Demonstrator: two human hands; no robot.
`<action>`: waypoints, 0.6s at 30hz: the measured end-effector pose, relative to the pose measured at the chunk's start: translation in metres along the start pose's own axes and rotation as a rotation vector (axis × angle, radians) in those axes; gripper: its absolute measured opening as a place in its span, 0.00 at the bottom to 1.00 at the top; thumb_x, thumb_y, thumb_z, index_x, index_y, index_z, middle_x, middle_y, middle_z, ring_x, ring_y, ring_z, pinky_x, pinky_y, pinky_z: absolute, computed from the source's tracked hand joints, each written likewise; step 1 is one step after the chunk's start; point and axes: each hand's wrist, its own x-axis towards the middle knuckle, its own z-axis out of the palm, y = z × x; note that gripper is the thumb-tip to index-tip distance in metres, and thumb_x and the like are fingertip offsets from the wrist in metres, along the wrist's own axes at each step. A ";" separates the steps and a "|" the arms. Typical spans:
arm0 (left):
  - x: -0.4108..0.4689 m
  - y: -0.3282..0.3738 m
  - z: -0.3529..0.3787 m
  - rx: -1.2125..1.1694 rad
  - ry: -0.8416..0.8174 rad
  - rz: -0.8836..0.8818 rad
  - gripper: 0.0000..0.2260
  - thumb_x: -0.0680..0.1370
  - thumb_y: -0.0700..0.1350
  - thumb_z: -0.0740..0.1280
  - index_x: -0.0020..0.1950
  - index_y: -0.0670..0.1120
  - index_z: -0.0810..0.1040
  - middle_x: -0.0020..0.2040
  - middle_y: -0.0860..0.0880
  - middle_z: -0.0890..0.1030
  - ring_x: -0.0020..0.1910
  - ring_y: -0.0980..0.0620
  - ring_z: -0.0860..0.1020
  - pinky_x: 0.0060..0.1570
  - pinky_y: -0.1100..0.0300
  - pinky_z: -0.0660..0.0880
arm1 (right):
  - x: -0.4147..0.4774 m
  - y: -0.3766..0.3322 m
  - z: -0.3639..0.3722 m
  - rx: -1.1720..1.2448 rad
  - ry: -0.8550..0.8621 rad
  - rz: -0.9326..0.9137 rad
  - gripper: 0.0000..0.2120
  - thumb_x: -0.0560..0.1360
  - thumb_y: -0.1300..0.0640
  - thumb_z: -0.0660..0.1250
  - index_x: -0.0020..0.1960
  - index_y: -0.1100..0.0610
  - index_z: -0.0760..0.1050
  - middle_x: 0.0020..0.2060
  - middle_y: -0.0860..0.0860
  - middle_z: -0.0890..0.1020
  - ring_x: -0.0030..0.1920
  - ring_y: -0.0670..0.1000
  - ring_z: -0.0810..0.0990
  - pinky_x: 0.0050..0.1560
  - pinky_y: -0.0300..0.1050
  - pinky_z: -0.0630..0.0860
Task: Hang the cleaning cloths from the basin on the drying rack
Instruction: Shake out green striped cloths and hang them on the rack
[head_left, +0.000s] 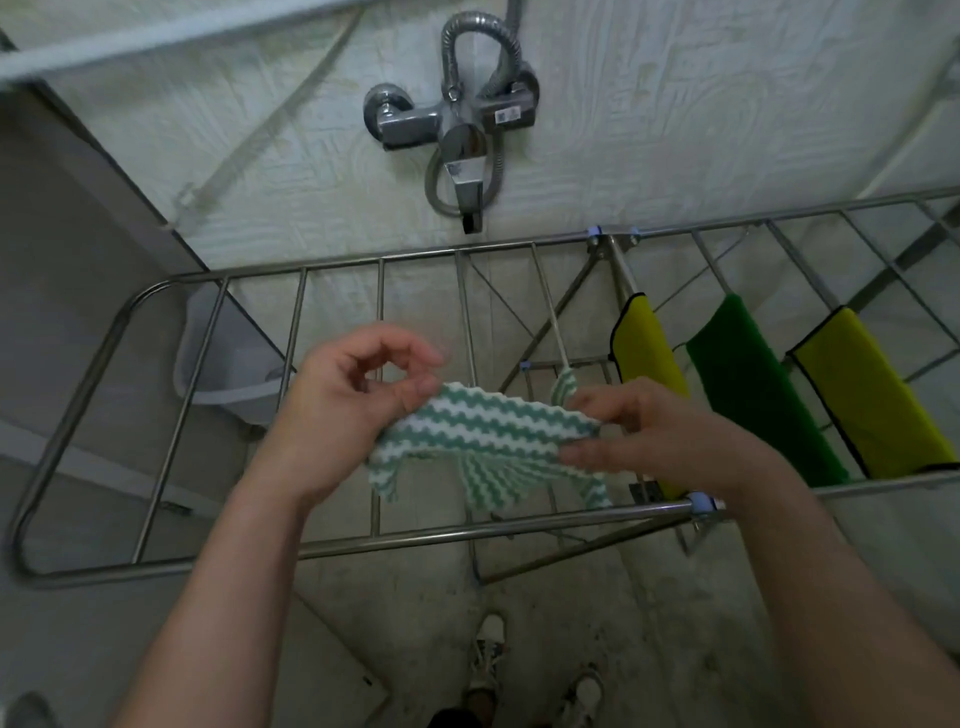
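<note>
Fingers (420, 387) of your left hand (337, 410) and right hand (665, 436) are pinching the green-and-white striped cloth (493, 428) by opposite ends, holding it stretched above the drying rack (415, 535), over its left wing.

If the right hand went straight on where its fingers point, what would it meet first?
Beyond the striped cloth the right hand holds, probably the left hand at its other end; depth unclear.

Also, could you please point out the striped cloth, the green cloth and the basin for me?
striped cloth (493, 426): head view, middle of its stretched top face.
green cloth (753, 395): head view, middle of its hanging face.
basin (239, 364): head view, its pale side wall.
</note>
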 end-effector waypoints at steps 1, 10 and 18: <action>-0.001 0.000 -0.006 -0.100 -0.044 -0.019 0.10 0.67 0.36 0.70 0.38 0.52 0.82 0.36 0.55 0.80 0.32 0.58 0.77 0.31 0.65 0.75 | -0.003 -0.002 0.000 0.112 -0.024 -0.023 0.06 0.73 0.59 0.69 0.44 0.60 0.84 0.47 0.54 0.82 0.45 0.54 0.81 0.45 0.49 0.81; 0.031 -0.084 -0.016 0.104 0.037 -0.384 0.12 0.74 0.33 0.67 0.41 0.49 0.81 0.40 0.51 0.79 0.39 0.52 0.77 0.37 0.61 0.75 | 0.058 0.036 0.027 0.648 0.249 0.451 0.12 0.76 0.55 0.67 0.55 0.62 0.77 0.53 0.56 0.82 0.50 0.54 0.83 0.37 0.44 0.83; 0.070 -0.149 0.012 0.661 0.155 -0.267 0.12 0.77 0.34 0.61 0.45 0.46 0.82 0.47 0.50 0.76 0.47 0.54 0.74 0.47 0.65 0.66 | 0.119 0.067 0.044 0.472 0.436 0.654 0.09 0.81 0.54 0.60 0.56 0.59 0.72 0.57 0.56 0.77 0.57 0.56 0.77 0.47 0.50 0.82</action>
